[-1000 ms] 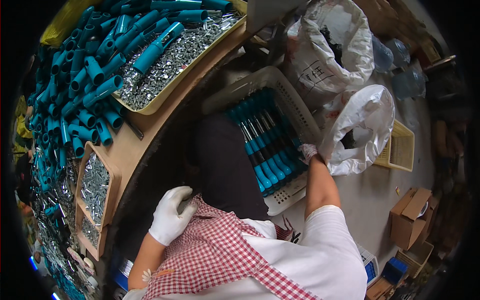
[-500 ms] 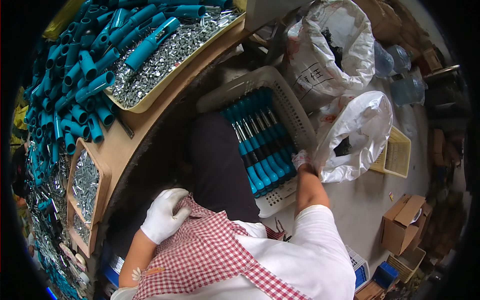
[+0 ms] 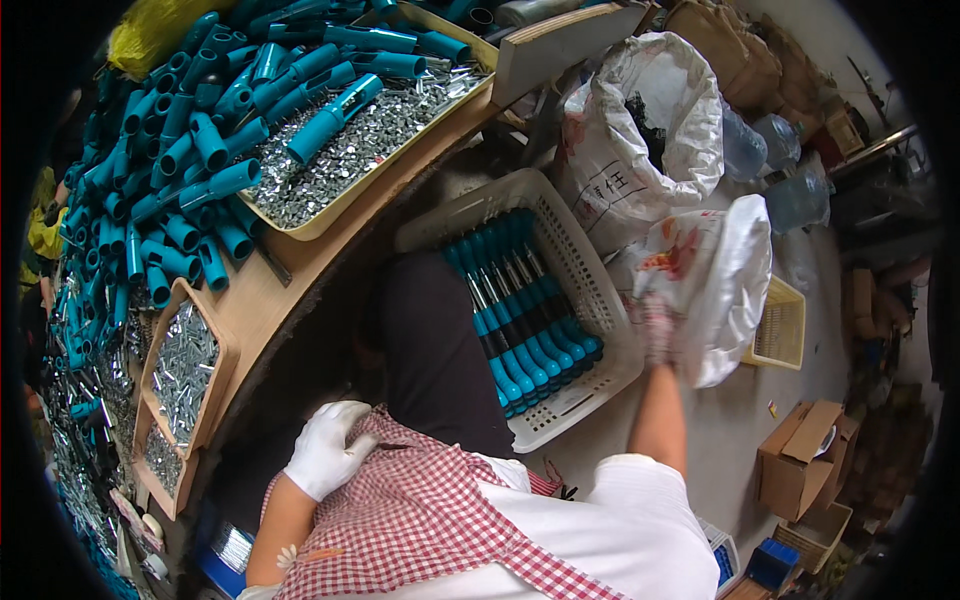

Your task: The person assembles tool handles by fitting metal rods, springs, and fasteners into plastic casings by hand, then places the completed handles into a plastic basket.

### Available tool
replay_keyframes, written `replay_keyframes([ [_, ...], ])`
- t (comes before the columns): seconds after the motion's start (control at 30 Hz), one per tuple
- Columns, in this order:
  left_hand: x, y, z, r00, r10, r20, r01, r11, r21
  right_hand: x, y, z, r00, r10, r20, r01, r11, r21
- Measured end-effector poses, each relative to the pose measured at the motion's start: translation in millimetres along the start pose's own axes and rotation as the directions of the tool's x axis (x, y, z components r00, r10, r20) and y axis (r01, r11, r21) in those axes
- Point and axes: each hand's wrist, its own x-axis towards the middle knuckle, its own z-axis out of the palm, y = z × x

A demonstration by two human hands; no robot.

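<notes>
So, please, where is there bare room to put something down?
The floor between the right forearm, yellow crate and cardboard box; also the tabletop strip between the yellow tray and the wooden box. Crowded: the tabletop's left side, under teal tubes, and much of the basket, filled with teal-handled tools.

L head cam, fisheye, facing dwn, nr

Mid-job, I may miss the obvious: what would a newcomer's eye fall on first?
Probably the heap of teal plastic tubes, upper left, partly over a cream tray of silvery metal pieces. Next, long teal-and-black tools with silvery shafts in the pale perforated plastic basket at centre, then the blurred right hand at the white sack to its right.
</notes>
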Motion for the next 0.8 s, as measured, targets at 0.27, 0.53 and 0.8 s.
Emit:
replay_keyframes([
  [0.27,-34.6,-24.5,-7.6,0.999,-0.036,0.000,0.036,0.996,0.080,-17.2,-73.3,-40.3,0.569,0.541,0.620,-0.769,0.084,0.633],
  [0.53,-51.0,-25.2,-17.3,0.998,-0.056,-0.024,0.057,0.996,0.072,-6.2,-246.1,19.8,0.991,0.100,0.084,-0.129,0.682,0.719],
  [0.8,-127.1,-45.4,-43.0,0.863,-0.016,-0.505,-0.040,0.994,-0.099,24.3,-583.5,-175.2,0.822,-0.569,0.023,-0.060,-0.047,0.997],
])
